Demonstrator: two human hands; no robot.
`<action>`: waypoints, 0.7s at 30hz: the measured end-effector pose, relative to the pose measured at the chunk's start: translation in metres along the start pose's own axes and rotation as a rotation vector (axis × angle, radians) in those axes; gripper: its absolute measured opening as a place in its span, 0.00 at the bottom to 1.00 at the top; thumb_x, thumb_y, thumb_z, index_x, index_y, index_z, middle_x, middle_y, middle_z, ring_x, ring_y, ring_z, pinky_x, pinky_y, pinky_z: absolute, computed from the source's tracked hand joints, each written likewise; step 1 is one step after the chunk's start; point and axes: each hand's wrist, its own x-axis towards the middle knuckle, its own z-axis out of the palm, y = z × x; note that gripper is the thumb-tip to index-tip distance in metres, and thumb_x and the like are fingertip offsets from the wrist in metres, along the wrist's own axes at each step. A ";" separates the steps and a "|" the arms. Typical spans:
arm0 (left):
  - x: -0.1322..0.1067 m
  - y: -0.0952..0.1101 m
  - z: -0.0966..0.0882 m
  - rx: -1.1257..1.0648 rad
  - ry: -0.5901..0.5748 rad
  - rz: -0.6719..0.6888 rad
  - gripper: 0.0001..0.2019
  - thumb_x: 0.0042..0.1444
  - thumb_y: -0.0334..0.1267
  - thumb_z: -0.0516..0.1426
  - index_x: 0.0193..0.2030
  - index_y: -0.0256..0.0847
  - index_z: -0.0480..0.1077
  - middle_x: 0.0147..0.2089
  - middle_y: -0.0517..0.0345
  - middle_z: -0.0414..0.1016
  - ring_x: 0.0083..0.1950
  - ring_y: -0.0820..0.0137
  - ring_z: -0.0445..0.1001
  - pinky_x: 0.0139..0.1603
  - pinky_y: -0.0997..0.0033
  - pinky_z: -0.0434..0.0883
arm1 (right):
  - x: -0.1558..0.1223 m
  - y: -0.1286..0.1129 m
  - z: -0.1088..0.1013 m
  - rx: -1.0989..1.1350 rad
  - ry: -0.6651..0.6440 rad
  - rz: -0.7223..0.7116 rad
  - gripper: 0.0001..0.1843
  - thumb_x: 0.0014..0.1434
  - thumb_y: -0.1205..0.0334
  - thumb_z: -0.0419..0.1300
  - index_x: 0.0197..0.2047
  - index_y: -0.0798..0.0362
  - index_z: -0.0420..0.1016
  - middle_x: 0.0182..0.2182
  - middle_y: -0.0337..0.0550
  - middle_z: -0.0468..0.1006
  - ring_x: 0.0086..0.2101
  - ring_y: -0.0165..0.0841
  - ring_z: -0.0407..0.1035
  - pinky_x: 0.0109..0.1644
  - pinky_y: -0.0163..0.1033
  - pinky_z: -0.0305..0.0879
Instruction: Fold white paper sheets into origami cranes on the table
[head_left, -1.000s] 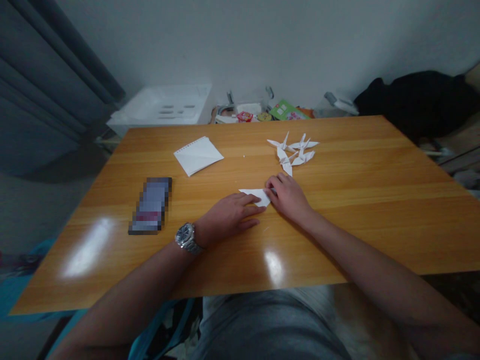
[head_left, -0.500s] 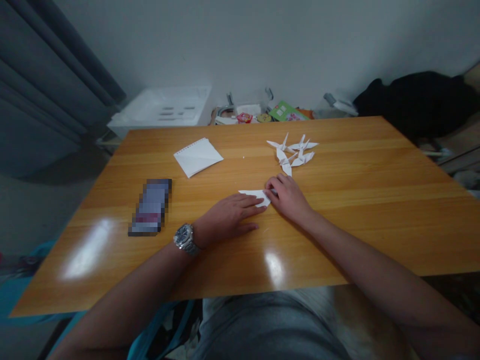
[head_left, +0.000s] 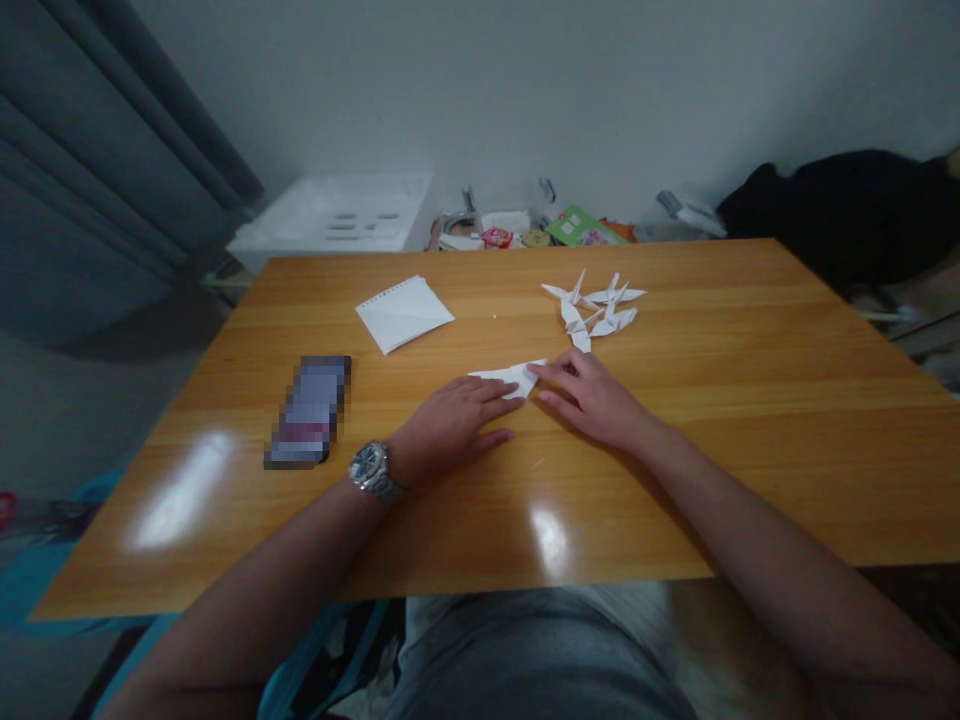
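Observation:
A folded white paper piece [head_left: 510, 376] lies flat on the wooden table [head_left: 750, 400]. My left hand [head_left: 454, 420], with a watch on its wrist, presses its fingertips on the paper's near edge. My right hand [head_left: 592, 398] rests flat just right of the paper, with its fingertips at the paper's right tip. Beyond my right hand lies a small cluster of finished white paper cranes [head_left: 596, 308].
A white notepad [head_left: 405, 312] lies at the back left of the table and a phone [head_left: 309, 410] sits left of my left hand. Behind the table are a white plastic bin [head_left: 337, 215], small clutter [head_left: 525, 228] and dark clothing [head_left: 847, 215].
My right hand has slid off the paper to its right side and flattened. The paper's right tip now shows. The view shifted slightly.

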 end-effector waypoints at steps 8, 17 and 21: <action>0.001 0.001 0.001 0.016 -0.005 0.001 0.25 0.71 0.51 0.52 0.70 0.45 0.64 0.71 0.49 0.65 0.69 0.57 0.66 0.71 0.51 0.61 | -0.004 0.001 -0.007 -0.154 -0.234 -0.138 0.27 0.70 0.49 0.54 0.71 0.39 0.65 0.42 0.49 0.70 0.42 0.43 0.63 0.50 0.50 0.65; 0.000 0.000 0.001 0.014 -0.008 0.011 0.24 0.71 0.50 0.52 0.70 0.46 0.64 0.72 0.50 0.64 0.70 0.58 0.65 0.72 0.51 0.60 | -0.008 -0.002 -0.002 -0.274 -0.245 -0.124 0.29 0.70 0.46 0.53 0.72 0.40 0.62 0.42 0.50 0.71 0.41 0.44 0.61 0.47 0.47 0.61; 0.000 0.000 0.001 0.006 -0.028 -0.004 0.25 0.71 0.50 0.52 0.70 0.46 0.64 0.73 0.50 0.63 0.71 0.58 0.63 0.73 0.52 0.59 | -0.007 -0.001 -0.003 -0.309 -0.251 -0.138 0.30 0.71 0.46 0.51 0.73 0.40 0.61 0.41 0.50 0.71 0.41 0.43 0.61 0.47 0.46 0.60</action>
